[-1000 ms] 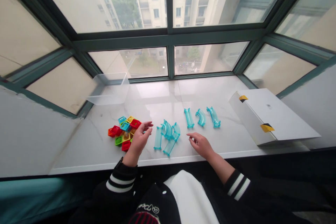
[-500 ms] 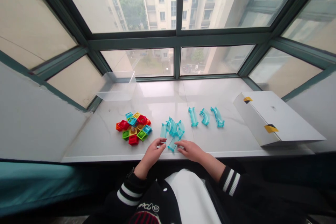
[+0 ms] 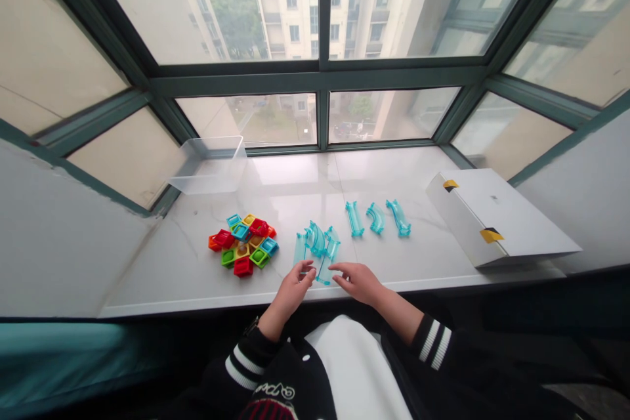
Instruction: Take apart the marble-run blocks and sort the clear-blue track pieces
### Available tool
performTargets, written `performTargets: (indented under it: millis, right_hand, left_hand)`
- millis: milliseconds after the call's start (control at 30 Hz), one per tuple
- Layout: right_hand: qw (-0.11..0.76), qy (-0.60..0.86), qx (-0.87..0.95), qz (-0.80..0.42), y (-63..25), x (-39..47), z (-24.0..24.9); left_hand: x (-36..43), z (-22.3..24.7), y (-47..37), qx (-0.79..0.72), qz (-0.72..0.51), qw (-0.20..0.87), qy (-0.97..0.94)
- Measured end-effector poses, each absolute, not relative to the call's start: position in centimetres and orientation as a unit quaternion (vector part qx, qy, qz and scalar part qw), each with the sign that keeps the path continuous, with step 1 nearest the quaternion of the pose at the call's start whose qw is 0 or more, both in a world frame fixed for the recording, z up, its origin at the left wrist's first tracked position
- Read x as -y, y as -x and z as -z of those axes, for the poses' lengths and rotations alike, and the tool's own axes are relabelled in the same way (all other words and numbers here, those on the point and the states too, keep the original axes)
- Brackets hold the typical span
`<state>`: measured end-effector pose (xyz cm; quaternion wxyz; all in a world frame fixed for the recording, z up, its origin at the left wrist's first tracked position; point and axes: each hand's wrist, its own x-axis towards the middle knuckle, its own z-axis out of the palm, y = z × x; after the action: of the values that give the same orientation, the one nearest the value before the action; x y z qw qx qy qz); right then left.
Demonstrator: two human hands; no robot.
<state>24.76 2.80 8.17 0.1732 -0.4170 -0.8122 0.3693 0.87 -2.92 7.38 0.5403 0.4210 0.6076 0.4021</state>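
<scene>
Near the front edge of the white sill, a small cluster of translucent light-blue toy track pieces point(image 3: 315, 239) lies between and beyond my hands. My left hand point(image 3: 295, 285) rests at the cluster's near left, fingers slightly curled and thumb apart, over the lower end of a straight track piece point(image 3: 300, 248). No piece shows in its grasp. My right hand point(image 3: 358, 281) is at the right of the nearest track piece point(image 3: 323, 271), fingers stretched out, thumb apart, fingertips close to it. Whether either hand touches a piece is hard to see.
Farther right lie a straight track point(image 3: 354, 219), a curved track point(image 3: 376, 218) and a wavy track point(image 3: 398, 218) in a row. Red, green, yellow and blue blocks point(image 3: 243, 246) are heaped at left. A clear plastic bin point(image 3: 209, 184) and a white box point(image 3: 506, 216) stand farther out.
The view has shifted slightly, so the scene sits a little farther left. My left hand has moved slightly toward the nearest track piece; my right hand stays almost in place.
</scene>
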Motion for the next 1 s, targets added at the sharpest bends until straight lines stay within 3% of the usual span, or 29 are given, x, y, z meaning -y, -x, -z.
performTargets:
  millis: [567,1000]
  right_hand:
    - [0.260,0.405,0.815,-0.323,-24.9,-2.5,-8.0]
    - [0.299,0.341,0.829,-0.327,-24.6,-2.0,-8.7]
  left_hand:
    - [2.7,-8.3,-3.1,-0.584,-0.329,0.587,-0.454]
    - [2.6,-8.7,-3.5,-0.560,-0.386,0.577,-0.453]
